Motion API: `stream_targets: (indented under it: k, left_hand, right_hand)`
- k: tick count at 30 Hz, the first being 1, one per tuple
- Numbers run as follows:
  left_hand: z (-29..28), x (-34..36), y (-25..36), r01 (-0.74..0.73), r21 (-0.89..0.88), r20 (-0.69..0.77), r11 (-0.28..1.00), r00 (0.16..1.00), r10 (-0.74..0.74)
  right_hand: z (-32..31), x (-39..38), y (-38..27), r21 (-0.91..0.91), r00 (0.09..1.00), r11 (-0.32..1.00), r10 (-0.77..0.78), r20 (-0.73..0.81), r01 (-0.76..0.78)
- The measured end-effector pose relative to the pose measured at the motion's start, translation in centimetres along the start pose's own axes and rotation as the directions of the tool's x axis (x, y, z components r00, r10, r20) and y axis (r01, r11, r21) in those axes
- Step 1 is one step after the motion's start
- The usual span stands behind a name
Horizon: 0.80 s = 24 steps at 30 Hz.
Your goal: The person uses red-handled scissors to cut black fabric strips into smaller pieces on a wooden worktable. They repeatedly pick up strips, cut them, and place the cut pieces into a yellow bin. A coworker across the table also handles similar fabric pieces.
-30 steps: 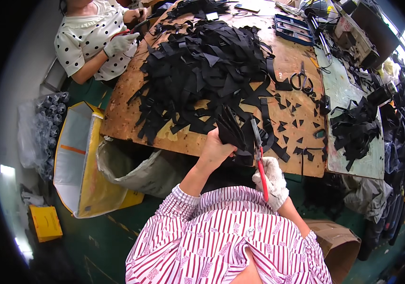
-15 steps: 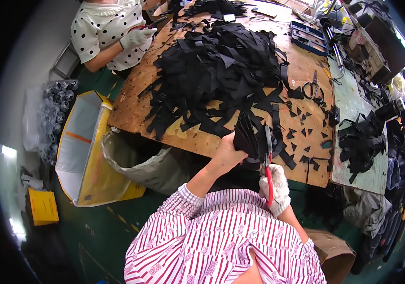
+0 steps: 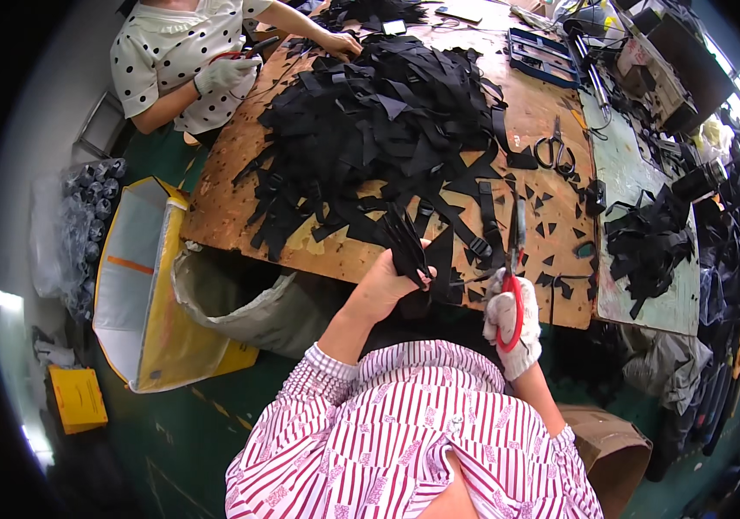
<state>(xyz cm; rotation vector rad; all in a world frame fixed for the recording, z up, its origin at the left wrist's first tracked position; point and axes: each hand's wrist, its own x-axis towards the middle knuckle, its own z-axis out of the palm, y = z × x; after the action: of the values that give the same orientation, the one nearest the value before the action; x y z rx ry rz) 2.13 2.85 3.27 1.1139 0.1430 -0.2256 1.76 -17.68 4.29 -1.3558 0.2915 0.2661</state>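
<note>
In my bare left hand (image 3: 385, 284) is a stack of black webbing pieces (image 3: 405, 245), gripped near its lower end and fanned at the top, just over the table's front edge. My right hand (image 3: 513, 322), in a white work glove, is closed around red-handled scissors (image 3: 519, 229). Their blades point away from me and stand apart from the stack, to its right. Beyond both hands a large heap of black strap pieces (image 3: 361, 121) covers the middle of the wooden table (image 3: 214, 203). Some straps near me carry buckles (image 3: 479, 246).
Small black triangular offcuts (image 3: 551, 229) lie right of the heap, near black scissors (image 3: 554, 151). A blue tray (image 3: 543, 59) is farther back. Across the left corner a co-worker (image 3: 181, 60) holds a cutting tool. A white sack (image 3: 240, 316) and yellow bag (image 3: 158, 320) stand below left.
The scissors have drawn away from the stack toward the right, while my left hand has shifted left with the stack. The co-worker's bare hand now reaches onto the heap. The view has shifted slightly.
</note>
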Motion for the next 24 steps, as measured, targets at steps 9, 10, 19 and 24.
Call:
stream_targets:
  k: [9,10,19,24]
  left_hand:
    - [-1.0,-1.5,1.8,-0.141,0.299,0.136,0.944,0.985,0.104]
    - [-1.3,-1.6,2.0,-0.176,0.316,0.118,0.932,0.982,0.145]
    - [-2.8,-2.8,7.5,-0.592,0.321,-0.148,0.739,0.739,0.657]
    - [-2.3,-3.5,13.9,-0.868,0.390,-0.059,0.308,0.310,0.949]
  right_hand:
    - [-1.0,-0.5,0.6,0.064,0.995,0.997,-0.049,0.082,0.044]
    - [-1.1,-0.4,0.4,0.057,0.996,0.998,-0.034,0.083,0.029]
    - [-2.1,-0.5,2.4,0.105,0.991,0.993,-0.064,0.120,0.051]
    - [-0.9,-1.1,1.3,0.046,1.000,0.999,-0.003,0.019,0.002]
